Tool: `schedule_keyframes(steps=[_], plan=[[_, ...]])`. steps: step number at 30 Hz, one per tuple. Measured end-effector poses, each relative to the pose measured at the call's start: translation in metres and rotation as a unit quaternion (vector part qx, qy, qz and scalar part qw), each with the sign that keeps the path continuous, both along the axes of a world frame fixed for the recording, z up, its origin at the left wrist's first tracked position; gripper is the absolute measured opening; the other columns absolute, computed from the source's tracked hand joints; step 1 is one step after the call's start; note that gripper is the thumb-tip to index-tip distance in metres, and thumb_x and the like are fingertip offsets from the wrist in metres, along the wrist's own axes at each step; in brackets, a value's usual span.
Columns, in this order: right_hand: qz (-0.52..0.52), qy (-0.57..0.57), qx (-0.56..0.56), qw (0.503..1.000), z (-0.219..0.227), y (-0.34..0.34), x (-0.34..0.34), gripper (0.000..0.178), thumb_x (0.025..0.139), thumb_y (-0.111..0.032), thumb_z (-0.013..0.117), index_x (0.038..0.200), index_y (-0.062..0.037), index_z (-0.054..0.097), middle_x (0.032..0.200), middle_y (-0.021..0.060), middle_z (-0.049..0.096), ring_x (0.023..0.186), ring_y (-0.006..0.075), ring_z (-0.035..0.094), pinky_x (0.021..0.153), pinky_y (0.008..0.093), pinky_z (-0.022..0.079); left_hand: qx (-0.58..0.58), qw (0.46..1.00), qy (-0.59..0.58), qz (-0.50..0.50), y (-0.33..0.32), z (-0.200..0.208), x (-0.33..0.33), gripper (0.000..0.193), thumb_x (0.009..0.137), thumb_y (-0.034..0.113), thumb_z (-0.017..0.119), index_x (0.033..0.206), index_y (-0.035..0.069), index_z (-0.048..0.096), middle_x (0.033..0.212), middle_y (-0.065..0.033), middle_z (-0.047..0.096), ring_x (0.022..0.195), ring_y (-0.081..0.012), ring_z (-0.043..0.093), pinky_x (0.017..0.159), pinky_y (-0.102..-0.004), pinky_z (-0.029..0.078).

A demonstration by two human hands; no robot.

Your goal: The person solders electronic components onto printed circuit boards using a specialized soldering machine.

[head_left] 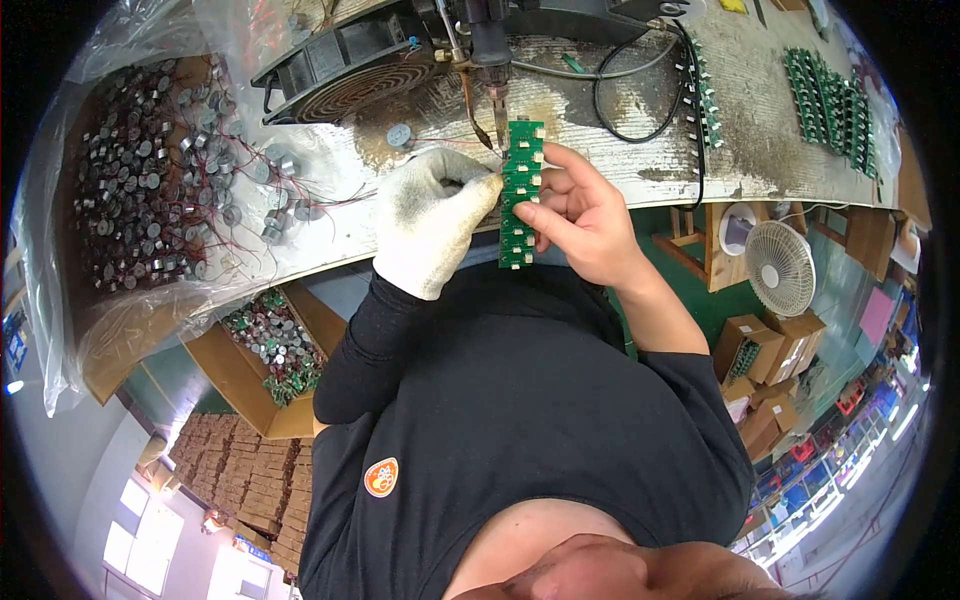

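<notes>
A long green circuit board strip with small white connectors stands almost upright in the picture, at the bench's front edge. My bare right hand grips it from the right, thumb on its face. My left hand, in a white glove, is closed at the strip's left edge; whatever its fingertips pinch is hidden. Just above them points a mounted soldering iron, its tip near the board's upper left. A thin curved metal tube ends beside that tip. One silver disc with red wire lies left of it.
Many silver discs with red wires lie heaped on the left, on plastic film. A black fan sits behind my left hand. A black cable loops at the right, before more board strips. Below the bench stands an open carton.
</notes>
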State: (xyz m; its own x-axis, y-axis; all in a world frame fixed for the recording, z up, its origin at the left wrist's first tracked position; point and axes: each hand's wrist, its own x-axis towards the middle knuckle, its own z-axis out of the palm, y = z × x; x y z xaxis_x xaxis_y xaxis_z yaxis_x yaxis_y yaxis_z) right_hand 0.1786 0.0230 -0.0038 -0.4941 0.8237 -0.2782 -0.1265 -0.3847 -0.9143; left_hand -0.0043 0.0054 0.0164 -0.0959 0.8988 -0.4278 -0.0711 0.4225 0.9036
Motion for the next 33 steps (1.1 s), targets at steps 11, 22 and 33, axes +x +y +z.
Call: schedule_keyframes(steps=[11,22,33], plan=[[0.002,-0.009,0.001,1.000,-0.001,-0.002,0.001,0.052,0.087,0.000,0.061,0.133,0.0016,0.036,0.097,0.0099,0.061,0.071,0.0094,0.061,0.054,0.0215,0.049,0.015,1.000,0.028,-0.003,-0.002,-0.001,0.003,0.016,0.081,0.012,0.068,0.083,-0.004,0.065,0.074,-0.0064,0.065,0.066,-0.0095,0.059,0.059,-0.0240,0.048],[0.004,-0.004,-0.007,1.000,-0.003,-0.003,0.003,0.050,0.088,-0.001,0.061,0.131,0.0011,0.037,0.096,0.0099,0.061,0.070,0.0092,0.061,0.053,0.0214,0.048,0.004,1.000,0.018,0.017,-0.004,-0.004,0.003,0.016,0.081,0.011,0.067,0.084,-0.004,0.065,0.075,-0.0055,0.064,0.067,-0.0094,0.058,0.061,-0.0237,0.047],[0.009,-0.009,-0.001,1.000,-0.004,-0.006,0.004,0.051,0.087,-0.001,0.062,0.131,0.0027,0.036,0.097,0.0113,0.061,0.070,0.0103,0.061,0.053,0.0219,0.049,-0.028,0.996,-0.065,0.057,-0.003,-0.005,0.004,0.012,0.085,0.008,0.062,0.087,-0.004,0.059,0.078,-0.0086,0.065,0.070,-0.0113,0.061,0.062,-0.0237,0.048]])
